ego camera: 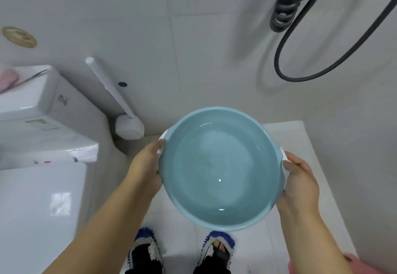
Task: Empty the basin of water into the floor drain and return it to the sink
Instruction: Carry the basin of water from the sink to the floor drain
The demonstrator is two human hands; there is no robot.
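Each grip is clamped on a white handle: left hand (pixel 148 164) and right hand (pixel 300 179) hold the blue basin (pixel 219 168) level, to the right of the toilet (pixel 38 144). Clear water (pixel 217 166) sits in the basin.

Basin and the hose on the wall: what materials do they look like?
Basin: probably plastic, smooth glossy blue with white handle pads; thin moulded rim, soft highlights. Hose: looks like dark rubber or plastic, matte, bending in a loose loop; motion blur hides any surface texture.
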